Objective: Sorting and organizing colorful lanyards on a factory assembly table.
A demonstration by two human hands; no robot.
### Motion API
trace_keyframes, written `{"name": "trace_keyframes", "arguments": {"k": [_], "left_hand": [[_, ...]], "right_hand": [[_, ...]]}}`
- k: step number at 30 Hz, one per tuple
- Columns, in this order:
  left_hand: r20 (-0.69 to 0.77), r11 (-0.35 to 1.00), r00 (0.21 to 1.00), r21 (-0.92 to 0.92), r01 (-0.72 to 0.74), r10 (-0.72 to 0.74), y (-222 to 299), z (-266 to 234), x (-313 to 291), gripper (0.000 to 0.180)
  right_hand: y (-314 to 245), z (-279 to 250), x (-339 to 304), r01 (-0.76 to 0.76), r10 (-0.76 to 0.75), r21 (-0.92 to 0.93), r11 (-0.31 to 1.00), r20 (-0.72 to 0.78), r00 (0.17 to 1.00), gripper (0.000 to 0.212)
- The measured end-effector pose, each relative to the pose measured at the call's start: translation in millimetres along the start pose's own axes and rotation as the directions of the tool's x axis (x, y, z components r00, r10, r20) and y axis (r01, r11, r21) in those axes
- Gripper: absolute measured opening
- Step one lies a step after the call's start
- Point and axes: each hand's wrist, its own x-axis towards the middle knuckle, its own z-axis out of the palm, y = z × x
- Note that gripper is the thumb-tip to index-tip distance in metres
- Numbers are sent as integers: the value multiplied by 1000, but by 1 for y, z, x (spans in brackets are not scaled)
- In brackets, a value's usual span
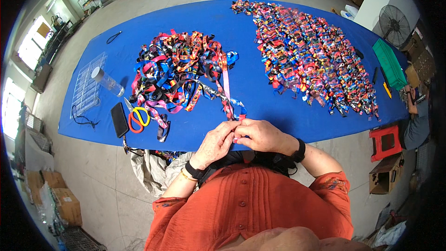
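At the table's near edge, my left hand [215, 142] and my right hand [262, 135] meet with their fingers closed together. Both pinch a patterned fabric strap [242, 116]; a red bit shows above the fingers and a small pinkish end below. The part between the fingertips is hidden. Just beyond lies a tangled heap of colourful straps [179, 72], with a few strands trailing toward my hands. Left of these strands are scissors [136, 120] with red and yellow handles, beside a black phone [119, 120].
The blue table [186, 16] carries rows of bundled straps [316, 58] on the right. At left stand a clear bottle [108, 82] and a wire rack [86, 88]. A green bin [389, 63] and a yellow cutter [387, 89] lie far right, near another person's arm [415, 121].
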Motion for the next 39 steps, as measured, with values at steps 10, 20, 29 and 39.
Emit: {"name": "trace_keyframes", "arguments": {"k": [10,20,29,39], "left_hand": [[29,996,997,64,68,-70,-10,-4,-14,12],[-292,946,923,125,298,-252,-15,-41,-27,11],[-608,883,640,-311,352,-469,-45,-81,-46,19],[-493,939,834,89,332,-248,-21,-48,-31,13]], "right_hand": [[10,-13,3,8,-19,-58,998,-194,981,11],[37,-20,8,-90,79,-69,994,-153,985,14],[60,-22,8,-182,147,-164,970,-205,968,8],[26,-26,11,-159,57,-247,956,-376,925,17]]}}
